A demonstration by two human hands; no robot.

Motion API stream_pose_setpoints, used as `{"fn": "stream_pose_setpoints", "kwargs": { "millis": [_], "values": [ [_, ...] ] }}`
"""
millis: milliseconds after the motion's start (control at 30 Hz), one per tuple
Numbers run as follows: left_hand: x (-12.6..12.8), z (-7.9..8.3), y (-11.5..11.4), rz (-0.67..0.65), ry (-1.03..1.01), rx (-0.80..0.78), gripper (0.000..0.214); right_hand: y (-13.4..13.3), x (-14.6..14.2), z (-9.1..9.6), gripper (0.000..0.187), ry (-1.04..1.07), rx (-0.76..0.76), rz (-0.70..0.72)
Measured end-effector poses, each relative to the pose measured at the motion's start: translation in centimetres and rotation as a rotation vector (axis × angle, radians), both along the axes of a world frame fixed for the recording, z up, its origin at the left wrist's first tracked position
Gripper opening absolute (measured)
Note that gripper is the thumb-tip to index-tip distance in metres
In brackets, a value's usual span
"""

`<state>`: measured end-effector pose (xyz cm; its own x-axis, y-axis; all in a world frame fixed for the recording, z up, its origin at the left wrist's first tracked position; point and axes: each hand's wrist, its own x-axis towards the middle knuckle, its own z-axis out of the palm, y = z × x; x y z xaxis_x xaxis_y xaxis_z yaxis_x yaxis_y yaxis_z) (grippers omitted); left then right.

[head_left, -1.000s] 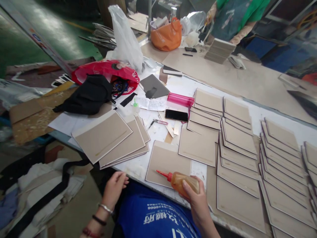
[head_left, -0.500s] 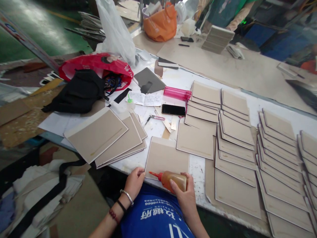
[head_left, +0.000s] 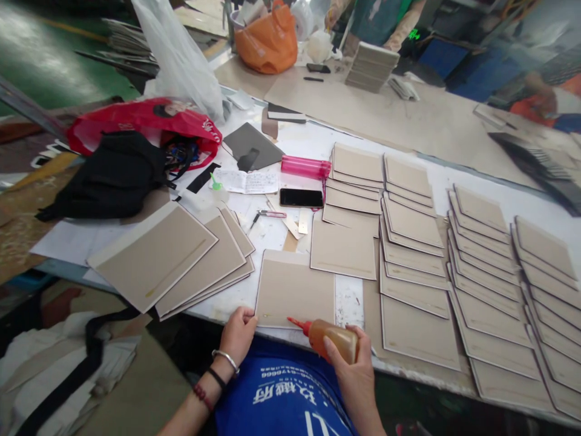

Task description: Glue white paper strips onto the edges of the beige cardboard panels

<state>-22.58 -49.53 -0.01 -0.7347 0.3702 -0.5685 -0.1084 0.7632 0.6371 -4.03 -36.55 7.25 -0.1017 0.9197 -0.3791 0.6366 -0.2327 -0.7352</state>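
Observation:
A tan board (head_left: 295, 284) with a pale top strip lies at the table's front edge. My left hand (head_left: 240, 333) pinches its lower left corner, fingers closed. My right hand (head_left: 356, 363) is wrapped round a glue bottle (head_left: 333, 342) of amber liquid, tilted sideways. Its red nozzle points left over the board's lower edge; whether the tip touches the board I cannot tell. A short smear of glue (head_left: 267, 315) shows on the board near its lower left corner. Another tan board (head_left: 342, 248) overlaps its upper right corner.
Fanned tan boards (head_left: 154, 254) with glue streaks lie left. Several overlapping rows of boards (head_left: 417, 327) cover the right. Behind are a phone (head_left: 301, 198), a pink case (head_left: 305, 167), a notebook (head_left: 247, 181) and a black bag (head_left: 113, 175). A co-worker's arm (head_left: 406, 27) shows at the back.
The bottle's nozzle has moved right along the board's lower edge, and a glue smear now shows left of it. My left hand stays at the corner. The whole view has shifted.

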Motion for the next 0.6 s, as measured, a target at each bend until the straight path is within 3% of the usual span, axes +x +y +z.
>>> {"fn": "stream_pose_setpoints", "kwargs": {
  "millis": [600],
  "values": [
    [-0.3,0.3,0.0,-0.091,0.011,-0.067,0.02,2.0,6.4,0.8,0.064,-0.103,0.092,-0.229]
  ]
}}
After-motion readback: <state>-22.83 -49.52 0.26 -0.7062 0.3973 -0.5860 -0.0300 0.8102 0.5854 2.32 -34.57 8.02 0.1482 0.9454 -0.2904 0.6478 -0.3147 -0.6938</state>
